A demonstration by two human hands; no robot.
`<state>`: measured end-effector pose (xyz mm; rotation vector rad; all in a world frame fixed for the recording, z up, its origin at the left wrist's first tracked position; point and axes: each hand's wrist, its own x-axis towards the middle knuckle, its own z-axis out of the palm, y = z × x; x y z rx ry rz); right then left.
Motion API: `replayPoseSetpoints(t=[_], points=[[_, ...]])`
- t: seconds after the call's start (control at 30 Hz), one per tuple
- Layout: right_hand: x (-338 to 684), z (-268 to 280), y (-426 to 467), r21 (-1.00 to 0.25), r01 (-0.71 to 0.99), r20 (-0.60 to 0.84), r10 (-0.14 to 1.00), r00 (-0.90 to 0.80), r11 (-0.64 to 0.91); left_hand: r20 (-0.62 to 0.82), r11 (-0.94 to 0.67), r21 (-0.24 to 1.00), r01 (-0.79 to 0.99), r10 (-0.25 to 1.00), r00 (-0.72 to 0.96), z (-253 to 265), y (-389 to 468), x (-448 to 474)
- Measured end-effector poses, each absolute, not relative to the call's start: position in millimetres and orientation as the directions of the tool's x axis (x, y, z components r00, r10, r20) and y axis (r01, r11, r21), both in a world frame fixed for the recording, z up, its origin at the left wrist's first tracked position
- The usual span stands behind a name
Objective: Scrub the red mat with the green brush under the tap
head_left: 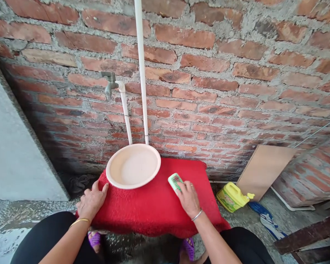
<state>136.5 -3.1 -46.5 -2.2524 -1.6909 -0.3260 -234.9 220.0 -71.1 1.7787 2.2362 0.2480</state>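
A red, wet-looking cloth (151, 205) covers a low stand in front of me. My left hand (92, 201) lies on the cloth's left edge with its fingers apart, holding nothing. Just beside its fingertips, a shallow cream basin (139, 167) stands at the cloth's back left, and I see no objects inside it. On the right half of the cloth, my right hand (189, 198) has its fingers closed over a small pale green scrub brush (175, 180). The fingers hide the near end of the brush.
Behind the basin, a tap (110, 85) and white pipes (142, 73) run along the brick wall (236, 73). To the right are a yellow jug (232, 197), a leaning board (266, 168) and blue-and-white slippers (266, 216). A grey slab (19, 139) stands at left.
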Motion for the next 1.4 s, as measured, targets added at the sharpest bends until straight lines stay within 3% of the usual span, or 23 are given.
replayPoseSetpoints(t=[0.07, 0.13, 0.27, 0.43, 0.53, 0.63, 0.73, 0.8, 1.07, 1.27, 1.4], points=[[105, -53, 8, -0.06, 0.995, 0.343, 0.935, 0.09, -0.074, -0.107, 0.226, 0.291, 0.93, 0.973, -0.203, -71, 220, -235], [88, -56, 20, -0.029, 1.0, 0.287, 0.958, 0.015, -0.007, -0.114, 0.224, 0.287, 0.931, 0.973, -0.199, -70, 219, -235], [113, -49, 35, -0.012, 0.984, 0.246, 0.954, 0.174, -0.176, -0.133, 0.229, 0.291, 0.929, 0.971, -0.198, -66, 218, -233], [185, -33, 19, -0.014, 0.876, 0.273, 0.841, 0.468, -0.483, -0.161, 0.24, 0.295, 0.925, 0.967, -0.199, -61, 218, -232], [179, -33, 2, -0.021, 0.881, 0.262, 0.847, 0.462, -0.473, -0.151, 0.238, 0.294, 0.926, 0.968, -0.2, -62, 218, -232], [136, -42, -3, -0.032, 0.944, 0.235, 0.916, 0.326, -0.328, -0.146, 0.239, 0.299, 0.924, 0.968, -0.203, -65, 218, -233], [102, -48, 5, -0.197, 0.964, 0.219, 0.951, 0.219, -0.177, -0.145, 0.239, 0.307, 0.921, 0.968, -0.203, -67, 218, -234], [101, -49, 15, -0.338, 0.927, 0.232, 0.94, 0.25, -0.164, -0.138, 0.232, 0.31, 0.922, 0.971, -0.198, -68, 219, -235], [185, -49, 33, -0.638, 0.656, 0.202, 0.734, 0.649, -0.403, -0.163, 0.234, 0.302, 0.924, 0.968, -0.192, -62, 218, -232], [241, -34, 0, -0.655, 0.525, 0.152, 0.586, 0.796, -0.544, -0.159, 0.235, 0.299, 0.925, 0.968, -0.194, -57, 215, -231], [239, -29, -5, -0.576, 0.633, 0.223, 0.645, 0.731, -0.518, -0.16, 0.237, 0.293, 0.926, 0.967, -0.196, -56, 214, -230]])
